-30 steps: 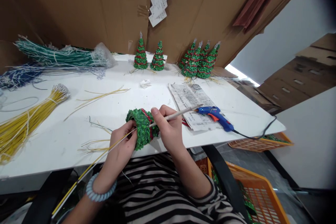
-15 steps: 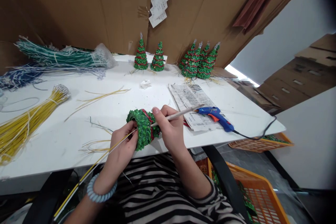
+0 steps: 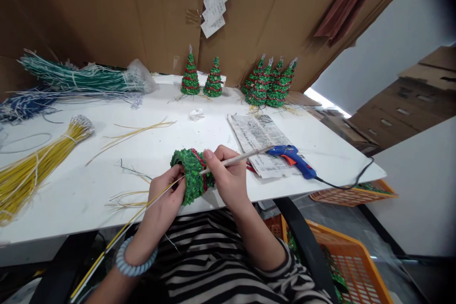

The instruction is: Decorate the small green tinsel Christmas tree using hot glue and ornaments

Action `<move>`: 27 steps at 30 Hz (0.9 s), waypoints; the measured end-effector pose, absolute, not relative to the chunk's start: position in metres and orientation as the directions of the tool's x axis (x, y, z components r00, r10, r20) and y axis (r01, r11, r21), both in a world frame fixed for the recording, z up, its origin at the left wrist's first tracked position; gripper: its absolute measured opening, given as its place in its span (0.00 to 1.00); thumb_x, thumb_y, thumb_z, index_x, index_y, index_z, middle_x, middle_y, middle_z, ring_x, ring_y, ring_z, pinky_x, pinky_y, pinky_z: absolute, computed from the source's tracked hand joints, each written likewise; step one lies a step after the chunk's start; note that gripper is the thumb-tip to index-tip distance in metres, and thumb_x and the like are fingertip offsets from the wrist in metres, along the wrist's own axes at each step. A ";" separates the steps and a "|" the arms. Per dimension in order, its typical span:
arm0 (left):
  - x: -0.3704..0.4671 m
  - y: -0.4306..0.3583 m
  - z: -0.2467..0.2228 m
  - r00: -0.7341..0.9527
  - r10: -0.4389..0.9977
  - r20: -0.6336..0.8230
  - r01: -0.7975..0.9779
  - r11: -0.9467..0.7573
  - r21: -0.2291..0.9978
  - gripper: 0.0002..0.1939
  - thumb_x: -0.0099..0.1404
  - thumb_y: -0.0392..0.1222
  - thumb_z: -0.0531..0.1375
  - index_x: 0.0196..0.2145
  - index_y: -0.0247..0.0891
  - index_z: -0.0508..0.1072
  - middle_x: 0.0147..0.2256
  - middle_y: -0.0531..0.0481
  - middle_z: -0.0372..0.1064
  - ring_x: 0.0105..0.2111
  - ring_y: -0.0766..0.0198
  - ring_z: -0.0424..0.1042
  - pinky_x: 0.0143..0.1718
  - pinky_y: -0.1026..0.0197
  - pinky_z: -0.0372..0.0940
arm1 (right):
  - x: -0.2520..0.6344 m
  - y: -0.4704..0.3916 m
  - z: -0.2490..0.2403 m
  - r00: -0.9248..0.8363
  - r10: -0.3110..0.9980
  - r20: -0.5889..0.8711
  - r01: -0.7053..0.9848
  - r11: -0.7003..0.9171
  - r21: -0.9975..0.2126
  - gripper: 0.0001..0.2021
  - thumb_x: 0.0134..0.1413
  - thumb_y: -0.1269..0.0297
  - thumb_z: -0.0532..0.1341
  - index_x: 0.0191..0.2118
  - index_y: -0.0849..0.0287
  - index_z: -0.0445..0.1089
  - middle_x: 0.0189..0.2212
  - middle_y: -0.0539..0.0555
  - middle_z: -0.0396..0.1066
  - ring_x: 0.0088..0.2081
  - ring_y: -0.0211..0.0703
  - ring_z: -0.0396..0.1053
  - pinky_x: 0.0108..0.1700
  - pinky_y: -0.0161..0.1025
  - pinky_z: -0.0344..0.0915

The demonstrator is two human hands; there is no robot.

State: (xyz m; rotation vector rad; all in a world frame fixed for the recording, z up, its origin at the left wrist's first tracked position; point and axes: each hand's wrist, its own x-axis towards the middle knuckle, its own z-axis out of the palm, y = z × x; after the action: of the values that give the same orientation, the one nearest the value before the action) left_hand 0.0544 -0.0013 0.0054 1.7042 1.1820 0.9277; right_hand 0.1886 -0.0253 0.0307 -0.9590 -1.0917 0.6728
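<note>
A small green Christmas tree [image 3: 192,180] with red garland lies on its side near the table's front edge, its hollow base turned left. My left hand [image 3: 166,194] grips that base, fingertips inside the opening; yellow and white wires [image 3: 124,230] run out of it past my wrist. Between thumb and fingers of my right hand [image 3: 230,171] is a thin pale stick [image 3: 245,156]. Its tip touches the tree's side near the garland. The far part of the tree is hidden behind my right hand.
A blue glue gun [image 3: 294,157] rests on folded newspaper [image 3: 261,135], its cord trailing right. Finished-looking trees [image 3: 263,83] stand at the back. Bundles of yellow wires [image 3: 46,166] and green wires [image 3: 81,76] lie left. An orange crate [image 3: 356,247] is below right.
The stick's tip has shifted slightly left and down along the tree, with my right hand tilting along. My left hand keeps its grip. The whole view has moved very slightly.
</note>
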 end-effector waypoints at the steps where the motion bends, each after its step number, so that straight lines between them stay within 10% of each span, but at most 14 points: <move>1: 0.054 -0.001 0.005 0.281 0.954 0.108 0.332 -0.202 0.922 0.19 0.57 0.52 0.56 0.32 0.34 0.77 0.22 0.51 0.68 0.24 0.62 0.63 0.29 0.61 0.61 | 0.190 -0.025 0.030 0.356 0.842 0.405 -0.031 0.444 -0.895 0.23 0.55 0.56 0.63 0.16 0.57 0.55 0.11 0.41 0.52 0.15 0.28 0.49 0.18 0.30 0.47; 27: 0.054 -0.002 0.004 0.284 0.953 0.109 0.323 -0.202 0.925 0.20 0.58 0.53 0.56 0.34 0.33 0.77 0.25 0.48 0.73 0.24 0.62 0.64 0.31 0.61 0.63 | 0.191 -0.025 0.031 0.385 0.804 0.454 0.097 0.454 -0.886 0.21 0.56 0.58 0.60 0.17 0.57 0.56 0.13 0.43 0.56 0.17 0.30 0.52 0.20 0.32 0.50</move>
State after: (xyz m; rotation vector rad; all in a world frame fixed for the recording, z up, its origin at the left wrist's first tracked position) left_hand 0.0541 -0.0022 0.0042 1.7025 1.1734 0.9304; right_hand 0.1907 -0.0248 0.0307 -1.0194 -1.0997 0.5665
